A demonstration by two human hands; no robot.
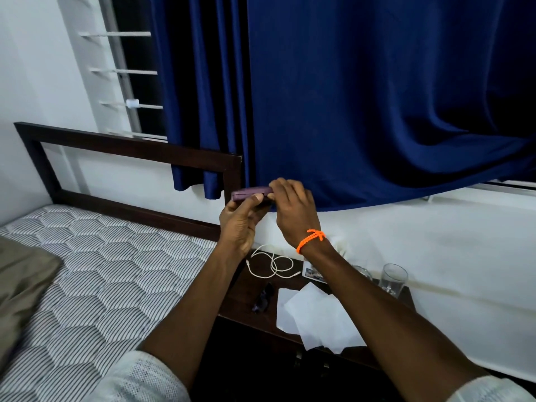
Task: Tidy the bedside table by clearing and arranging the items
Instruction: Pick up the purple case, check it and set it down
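The dark wooden table point(240, 297) stands just beside the bed point(116, 271). On its top, a coiled white cable point(274, 264) lies at 11 o'clock. Dark sunglasses point(264, 297) rest at 9 o'clock. White paper sheets point(313, 317) spread from the centre toward 5 o'clock. A small card point(313, 275) lies at 12 o'clock, two clear glasses point(393, 278) at 2 o'clock.

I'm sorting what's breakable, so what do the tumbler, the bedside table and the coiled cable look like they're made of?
The tumbler looks like clear glass: you see the wall through it. The bedside table seems dark stained wood or veneer with a dull sheen. The coiled cable looks like white, matte plastic-sheathed cord, possibly braided.
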